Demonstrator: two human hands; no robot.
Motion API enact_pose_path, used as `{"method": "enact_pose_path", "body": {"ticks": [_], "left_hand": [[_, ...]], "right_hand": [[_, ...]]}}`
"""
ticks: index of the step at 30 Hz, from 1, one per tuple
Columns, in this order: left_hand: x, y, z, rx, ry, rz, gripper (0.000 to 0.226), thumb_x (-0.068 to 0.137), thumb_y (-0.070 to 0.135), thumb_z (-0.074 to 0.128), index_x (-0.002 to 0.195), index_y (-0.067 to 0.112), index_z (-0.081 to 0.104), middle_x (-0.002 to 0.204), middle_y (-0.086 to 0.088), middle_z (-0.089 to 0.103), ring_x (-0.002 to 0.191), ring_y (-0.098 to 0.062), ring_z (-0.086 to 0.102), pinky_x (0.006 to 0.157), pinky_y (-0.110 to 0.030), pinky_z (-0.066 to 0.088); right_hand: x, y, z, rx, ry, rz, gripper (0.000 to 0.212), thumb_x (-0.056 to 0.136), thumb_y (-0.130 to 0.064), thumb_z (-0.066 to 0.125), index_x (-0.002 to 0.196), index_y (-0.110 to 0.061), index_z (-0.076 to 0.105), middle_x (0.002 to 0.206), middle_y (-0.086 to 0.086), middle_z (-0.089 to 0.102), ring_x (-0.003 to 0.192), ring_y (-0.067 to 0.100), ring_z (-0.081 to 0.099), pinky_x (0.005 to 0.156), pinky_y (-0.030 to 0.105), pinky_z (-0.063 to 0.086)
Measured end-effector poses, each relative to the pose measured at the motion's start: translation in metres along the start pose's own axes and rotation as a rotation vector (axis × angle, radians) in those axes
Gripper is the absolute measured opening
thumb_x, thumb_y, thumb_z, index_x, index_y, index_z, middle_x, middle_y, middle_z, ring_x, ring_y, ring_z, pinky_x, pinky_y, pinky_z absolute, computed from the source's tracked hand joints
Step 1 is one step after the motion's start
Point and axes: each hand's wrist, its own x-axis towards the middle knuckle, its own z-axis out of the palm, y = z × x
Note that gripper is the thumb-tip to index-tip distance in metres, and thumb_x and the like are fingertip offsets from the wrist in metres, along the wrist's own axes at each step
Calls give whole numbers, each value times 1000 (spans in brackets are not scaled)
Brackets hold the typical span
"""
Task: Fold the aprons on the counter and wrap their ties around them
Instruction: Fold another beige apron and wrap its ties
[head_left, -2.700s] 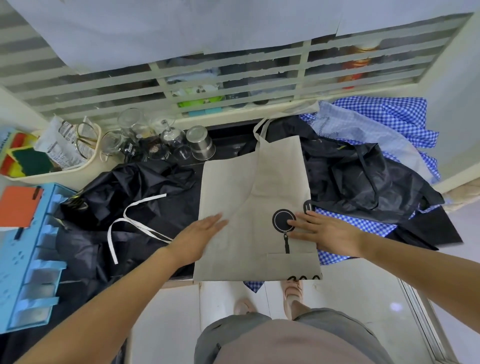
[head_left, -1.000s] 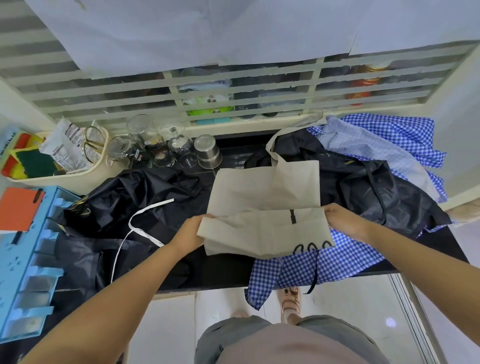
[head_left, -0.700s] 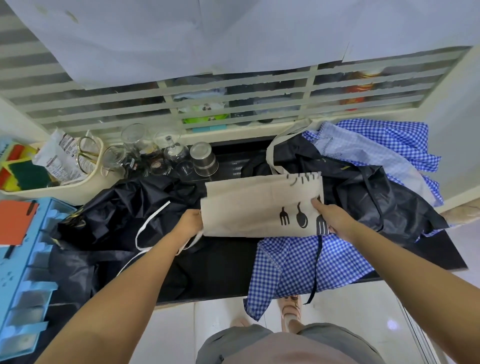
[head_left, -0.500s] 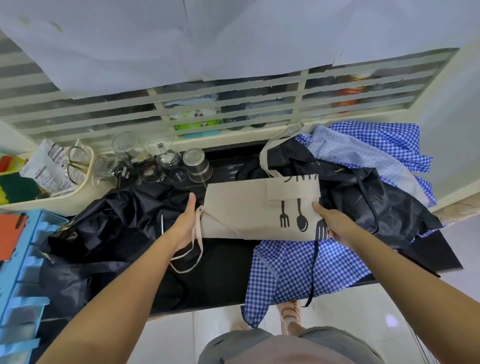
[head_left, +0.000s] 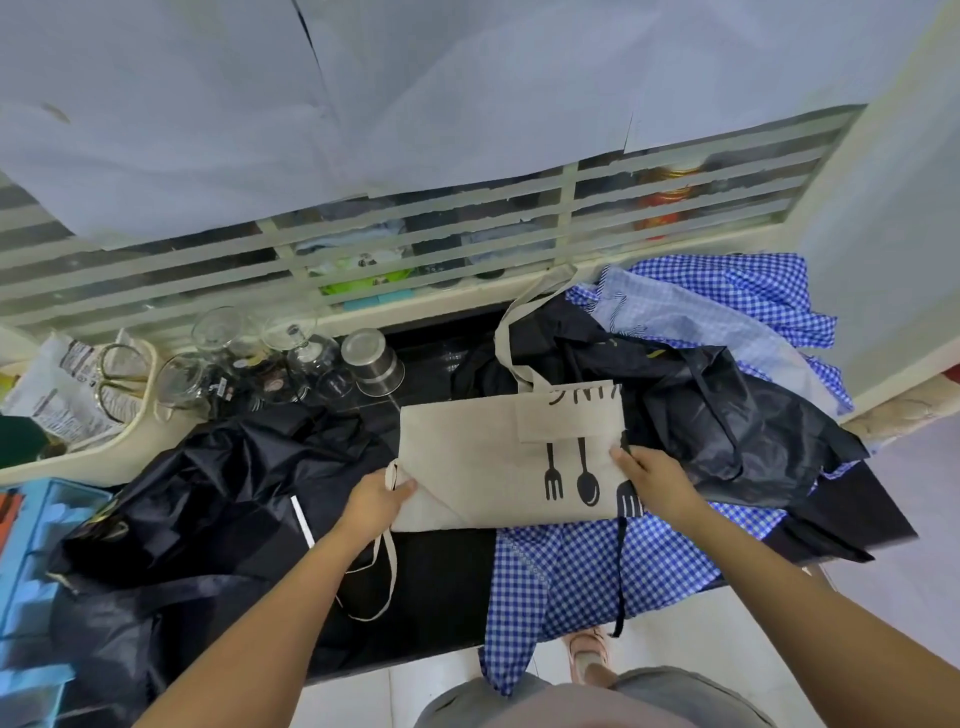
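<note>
The left hand (head_left: 382, 496) grips the left edge of the folded beige apron (head_left: 483, 457), its tie (head_left: 387, 577) dangling over the counter (head_left: 447, 587). The right hand (head_left: 657, 480) grips the right edge. The apron lies mid-counter, overlapping a checked apron (head_left: 571, 571), with glasses (head_left: 291, 353) behind.

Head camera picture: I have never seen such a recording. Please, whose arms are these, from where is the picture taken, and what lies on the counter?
There is no machine here. A person wears one camera on the head, so you look down along their own two arms. On the dark counter lies a beige apron, folded into a band, with fork and spoon prints. The left hand grips its left end, and the right hand holds its right end. Around it lie black aprons, a blue checked apron that hangs over the front edge, and some glasses at the back.
</note>
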Motion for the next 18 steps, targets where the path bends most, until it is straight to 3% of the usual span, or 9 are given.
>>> {"method": "enact_pose_path", "body": {"ticks": [7,11,15,17,18], "left_hand": [[-2,7,5,132,63,15,23,97,18,52,112,3,62,107,-10,64,95,-18,55,75,-24,39],[0,10,4,198,51,-21,25,97,21,51,112,3,62,107,-10,63,93,-18,54,73,-24,38],[3,11,4,211,26,-61,26,96,21,51,109,2,62,107,-13,64,96,-24,58,73,-26,40],[5,12,-4,223,52,-84,24,95,21,52,99,1,64,98,-14,65,89,-25,59,69,-26,40],[7,12,-10,235,100,-89,23,93,21,53,88,2,64,89,-14,65,85,-27,59,66,-28,40]], "right_hand": [[5,-2,12,-76,180,25,46,99,-35,46,61,-13,36,54,2,41,51,16,39,48,28,26],[9,-10,6,-6,289,46,34,87,-41,66,91,-13,47,75,1,54,68,18,52,55,30,35],[20,-29,-7,215,84,55,33,83,-32,72,100,-10,56,88,9,66,80,26,64,72,42,54],[21,-33,-14,396,-128,144,29,83,-29,73,99,-5,66,95,18,71,84,33,68,85,50,55],[20,-32,-16,448,-238,194,31,79,-30,76,98,-6,69,96,21,71,80,30,66,83,49,55]]}}
